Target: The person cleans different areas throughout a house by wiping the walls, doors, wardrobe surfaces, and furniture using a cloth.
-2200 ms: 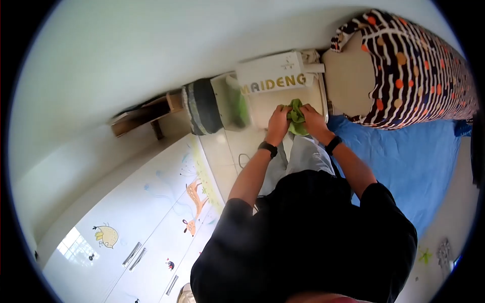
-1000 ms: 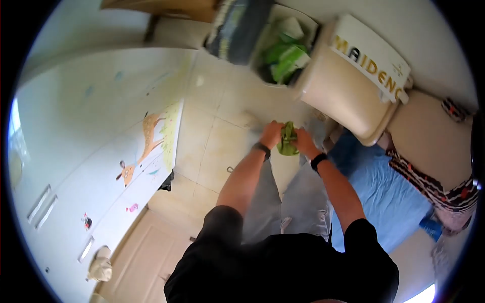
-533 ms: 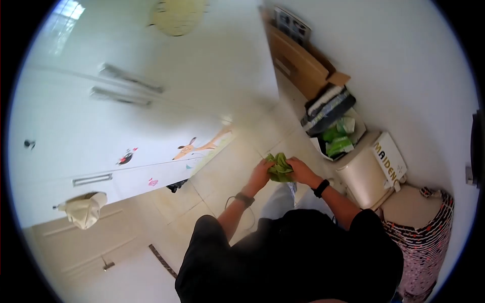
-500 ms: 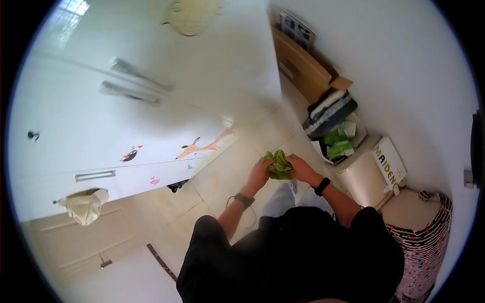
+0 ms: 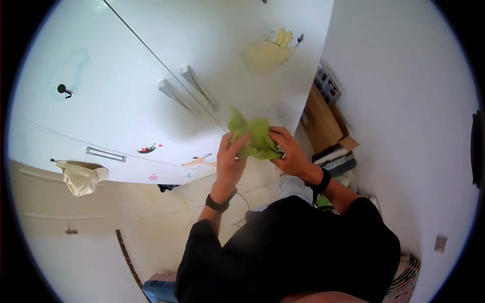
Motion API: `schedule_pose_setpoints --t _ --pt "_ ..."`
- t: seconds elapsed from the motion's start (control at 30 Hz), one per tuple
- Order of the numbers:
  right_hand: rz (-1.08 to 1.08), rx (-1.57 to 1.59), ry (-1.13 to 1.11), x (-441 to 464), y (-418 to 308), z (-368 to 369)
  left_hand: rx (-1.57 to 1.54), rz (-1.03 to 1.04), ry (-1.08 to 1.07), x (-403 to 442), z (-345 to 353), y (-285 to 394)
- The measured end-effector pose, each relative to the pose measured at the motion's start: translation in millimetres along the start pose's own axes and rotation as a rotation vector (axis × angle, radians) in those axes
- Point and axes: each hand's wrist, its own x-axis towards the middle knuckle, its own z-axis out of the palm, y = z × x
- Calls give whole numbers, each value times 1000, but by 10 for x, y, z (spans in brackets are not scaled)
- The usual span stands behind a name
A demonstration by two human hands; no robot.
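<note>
A crumpled green cloth (image 5: 256,137) is held up between my two hands, in front of the white wardrobe doors (image 5: 151,121). My left hand (image 5: 231,157) grips its left side, fingers bent over the fabric. On the other side my right hand (image 5: 287,151) is closed on the cloth's right edge. One corner of the cloth sticks up at the upper left, slightly blurred. Just above my left hand are two long door handles (image 5: 198,88), not touched by either hand.
A cream cap (image 5: 83,178) hangs from a hook at the left. By the right wall stand an open cardboard box (image 5: 321,121) and a stack of folded items (image 5: 336,160). A dark cable (image 5: 246,204) lies on the tiled floor, and a blue item (image 5: 160,291) is at the bottom left.
Both hands have lifted the green cloth from low over the floor to in front of the wardrobe doors. The view has shifted, and the wardrobe appears closer.
</note>
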Motion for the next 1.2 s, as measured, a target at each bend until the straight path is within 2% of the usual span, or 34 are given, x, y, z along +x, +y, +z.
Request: schedule_pose_setpoints --t 0.13,0.23,0.3,0.4,0.43,0.5,0.57,0.6,0.67,0.73,0.87,0.97,1.07,1.2 --pt "-132 -5 93 503 136 -387 79 157 83 665 151 142" --pt "-198 -69 296 813 360 -673 133 268 125 1181 472 149" --pt "-184 -163 387 977 568 -861 105 331 128 1489 762 101" --pt "-160 -242 454 1189 830 -974 202 352 85 1750 1178 -90" --pt "-148 -252 446 1213 978 -946 324 401 39 1713 1286 -274" --pt "-173 -247 415 1271 1156 -888 352 378 55 1550 1406 -588" --pt "-232 -213 370 1282 1190 -760 253 220 8 1363 1380 -808" --pt "-249 -183 332 1292 1188 -676 136 74 -45 1232 1267 -903" --pt "-281 -125 270 1311 1144 -504 157 57 45 1099 1081 -899" --pt "-310 -69 254 1380 1093 -400 435 343 322 1199 929 -731" --pt "-353 1 270 1525 1008 -426 497 388 433 1460 830 -493" --pt "-396 -74 321 1673 846 -729 445 422 491 1722 889 -227" --pt "-359 -82 423 1758 682 -1126 296 502 490 2096 1062 118" --pt "-319 -229 593 1642 957 -1494 379 573 268 2333 1387 315"
